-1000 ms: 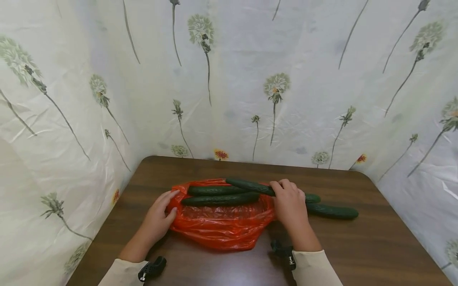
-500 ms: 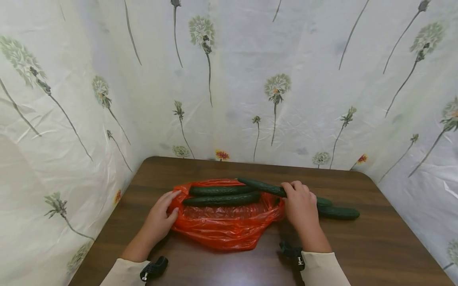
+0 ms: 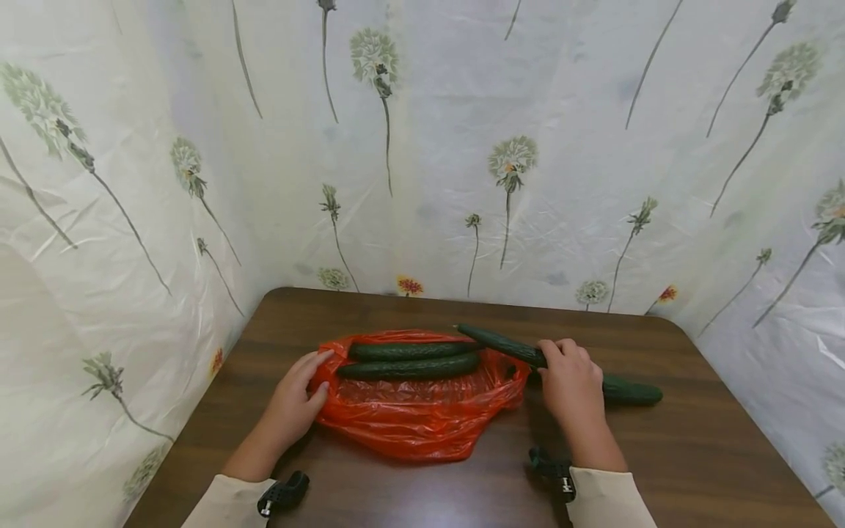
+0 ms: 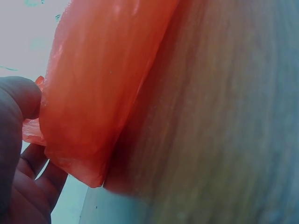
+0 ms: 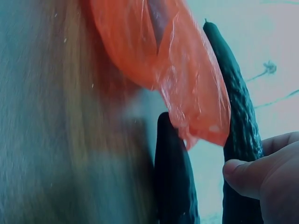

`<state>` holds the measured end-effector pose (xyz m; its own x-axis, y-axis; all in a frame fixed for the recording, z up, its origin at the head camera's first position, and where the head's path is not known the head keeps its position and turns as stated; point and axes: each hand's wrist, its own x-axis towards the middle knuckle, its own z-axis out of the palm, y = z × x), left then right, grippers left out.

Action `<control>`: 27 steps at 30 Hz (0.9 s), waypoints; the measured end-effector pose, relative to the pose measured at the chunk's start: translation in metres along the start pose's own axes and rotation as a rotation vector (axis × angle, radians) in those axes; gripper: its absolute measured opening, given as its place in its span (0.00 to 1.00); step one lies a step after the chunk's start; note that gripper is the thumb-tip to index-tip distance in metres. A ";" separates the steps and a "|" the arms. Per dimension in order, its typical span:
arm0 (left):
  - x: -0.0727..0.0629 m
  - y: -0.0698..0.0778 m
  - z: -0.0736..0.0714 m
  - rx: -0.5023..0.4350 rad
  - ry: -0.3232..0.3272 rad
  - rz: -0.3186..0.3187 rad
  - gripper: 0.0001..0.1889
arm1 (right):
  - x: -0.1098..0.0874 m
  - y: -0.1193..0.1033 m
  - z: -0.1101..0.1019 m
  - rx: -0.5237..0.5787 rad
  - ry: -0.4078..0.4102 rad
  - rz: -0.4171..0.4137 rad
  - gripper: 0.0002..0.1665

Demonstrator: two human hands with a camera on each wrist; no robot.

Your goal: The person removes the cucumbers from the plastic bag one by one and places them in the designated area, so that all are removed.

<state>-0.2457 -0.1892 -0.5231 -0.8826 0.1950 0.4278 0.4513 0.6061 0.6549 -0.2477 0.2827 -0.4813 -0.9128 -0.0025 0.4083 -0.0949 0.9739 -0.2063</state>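
Observation:
My left hand (image 3: pixel 295 396) holds the left edge of a red plastic bag (image 3: pixel 412 429), which lies spread on the table; in the left wrist view the thumb (image 4: pixel 23 95) is on one side of the film and the fingers on the other. Two cucumbers, a front one (image 3: pixel 409 367) and a rear one (image 3: pixel 409 351), lie side by side on the bag. To the right, my right hand (image 3: pixel 573 385) grips another cucumber (image 3: pixel 498 342), its far end raised above the bag's right side. Partly hidden behind that hand, a further cucumber (image 3: pixel 632 393) rests on the table.
The dark brown wooden table (image 3: pixel 700 455) has rounded far corners. A pale flower-printed curtain (image 3: pixel 436 183) hangs behind it and along both sides. A black wrist mount (image 3: pixel 284 493) sits at the left sleeve and a similar mount (image 3: pixel 551 469) at the right.
My right hand has moved right with its cucumber, drawing it away from the two on the bag. The left hand stays at the bag's left edge.

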 end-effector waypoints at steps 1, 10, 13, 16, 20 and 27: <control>0.001 0.000 0.000 0.002 0.000 0.001 0.30 | -0.001 0.002 0.000 -0.003 0.000 0.003 0.31; 0.001 -0.001 0.000 -0.002 -0.008 -0.013 0.30 | -0.007 0.020 -0.002 -0.016 -0.010 0.064 0.30; 0.000 -0.001 0.000 0.000 -0.009 -0.012 0.30 | -0.009 0.026 -0.002 -0.016 -0.018 0.081 0.30; -0.001 -0.001 0.000 0.001 -0.013 -0.015 0.30 | -0.010 0.031 -0.003 -0.017 -0.025 0.097 0.29; -0.001 0.000 -0.001 -0.004 -0.016 -0.022 0.30 | -0.011 0.037 -0.004 -0.025 -0.028 0.113 0.30; -0.001 0.000 -0.001 0.003 -0.012 -0.017 0.30 | -0.016 0.045 -0.007 -0.028 -0.035 0.140 0.30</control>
<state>-0.2450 -0.1897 -0.5230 -0.8918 0.1936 0.4090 0.4356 0.6117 0.6603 -0.2345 0.3286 -0.4910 -0.9298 0.1265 0.3458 0.0451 0.9712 -0.2339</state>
